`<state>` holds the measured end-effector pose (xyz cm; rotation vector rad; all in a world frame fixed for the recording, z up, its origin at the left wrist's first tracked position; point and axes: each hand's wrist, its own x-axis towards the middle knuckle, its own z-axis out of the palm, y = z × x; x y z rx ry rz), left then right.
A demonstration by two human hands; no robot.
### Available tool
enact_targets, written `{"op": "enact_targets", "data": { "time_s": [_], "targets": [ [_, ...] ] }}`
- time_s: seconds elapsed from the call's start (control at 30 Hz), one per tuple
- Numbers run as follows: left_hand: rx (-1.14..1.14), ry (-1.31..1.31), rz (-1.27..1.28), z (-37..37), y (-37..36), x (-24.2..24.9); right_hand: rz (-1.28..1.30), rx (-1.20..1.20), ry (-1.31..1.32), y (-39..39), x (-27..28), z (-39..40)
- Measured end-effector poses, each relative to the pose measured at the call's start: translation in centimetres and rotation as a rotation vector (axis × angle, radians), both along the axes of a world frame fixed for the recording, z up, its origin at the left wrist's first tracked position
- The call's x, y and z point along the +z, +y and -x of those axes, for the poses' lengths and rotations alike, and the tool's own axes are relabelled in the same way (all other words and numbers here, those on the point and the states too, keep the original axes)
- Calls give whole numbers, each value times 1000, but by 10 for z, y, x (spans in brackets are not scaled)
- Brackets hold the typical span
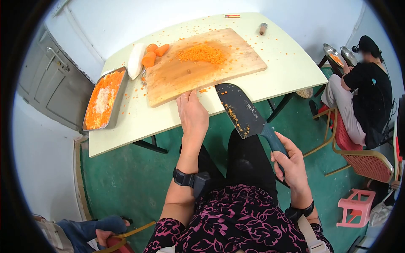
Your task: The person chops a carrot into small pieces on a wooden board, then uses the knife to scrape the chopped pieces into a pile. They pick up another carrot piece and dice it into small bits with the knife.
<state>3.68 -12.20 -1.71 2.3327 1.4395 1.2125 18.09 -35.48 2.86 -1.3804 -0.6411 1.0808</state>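
Note:
My right hand (290,159) is wrapped round the handle of a black cleaver (242,110), whose blade reaches over the table's front edge with orange bits stuck to it. My left hand (192,110) touches the front edge of the wooden cutting board (177,86); its fingertips are partly hidden, and whether they grip the board cannot be made out. Finely diced carrot (201,54) lies in a pile on the board. Carrot pieces (149,59) and a long white radish (136,61) rest on the table left of the board.
A metal tray (120,96) of diced orange and whitish food stands at the table's (139,126) left. Small objects lie at its far side. On the right a seated person (371,84) holds a metal dish, near a pink stool (356,206). Another person's legs (90,230) show lower left.

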Motion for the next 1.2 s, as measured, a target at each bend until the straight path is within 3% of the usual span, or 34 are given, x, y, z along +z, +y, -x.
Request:
{"op": "enact_targets", "data": {
  "time_s": [0.17, 0.37, 0.57, 0.67, 1.2],
  "targets": [
    [-94, -36, 25, -4, -1, 1, 3, 3, 6, 2, 1, 6],
    [-234, -285, 168, 9, 2, 10, -27, -39, 49, -5, 0, 1],
    [-68, -231, 111, 14, 0, 7, -30, -123, -15, -5, 1, -7],
    [-97, -144, 115, 6, 0, 8, -10, -113, -23, -5, 3, -7],
    [-120, -187, 59, -2, -2, 1, 23, -39, 17, -2, 0, 4]
  ]
}}
